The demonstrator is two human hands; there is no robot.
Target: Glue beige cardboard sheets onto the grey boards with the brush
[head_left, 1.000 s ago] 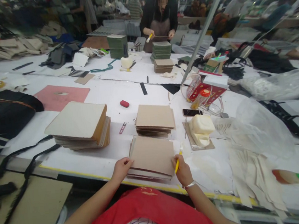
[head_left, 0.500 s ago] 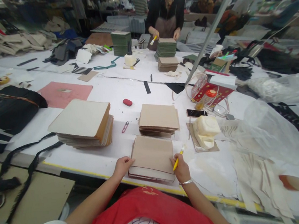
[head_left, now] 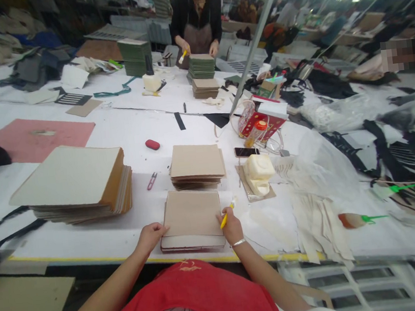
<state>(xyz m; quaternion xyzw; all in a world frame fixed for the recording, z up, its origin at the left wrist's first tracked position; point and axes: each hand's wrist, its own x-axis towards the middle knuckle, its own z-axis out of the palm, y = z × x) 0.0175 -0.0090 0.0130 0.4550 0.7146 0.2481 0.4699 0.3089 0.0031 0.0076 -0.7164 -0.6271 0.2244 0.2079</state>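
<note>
Head camera view: I am standing at a white-covered table (head_left: 119, 234), both hands in front of me at its near edge. My left hand (head_left: 150, 236) is pinching the left edge of a tan board (head_left: 191, 211) between thumb and fingers. My right hand (head_left: 232, 226) is gripping a yellow-handled brush (head_left: 226, 219), bristles pointing away from me, while its fingertips are resting at the board's right edge; how firmly they are pressing I cannot tell. A silver bracelet (head_left: 238, 243) is circling my right wrist.

The tan board is lying uppermost on a low stack, directly before me; a pale layer is showing beneath its near edge. Just beyond, a second stack of tan boards (head_left: 195, 159) is standing. To the left, a taller stack of white-topped boards (head_left: 69, 175) is leaning unevenly. Between these, pink thread snips (head_left: 152, 181) are lying, with a red oval case (head_left: 152, 144) farther back.

To the right, a cream plastic container (head_left: 259, 167) is resting on a piece of cardboard (head_left: 242, 179), a phone (head_left: 246, 152) lying just behind. Farther right, pale fabric strips (head_left: 322, 222) are hanging over the table's edge. Across the table, a co-worker (head_left: 197, 25) is holding another yellow brush (head_left: 183, 56) beside a green stack (head_left: 202, 69).
</note>
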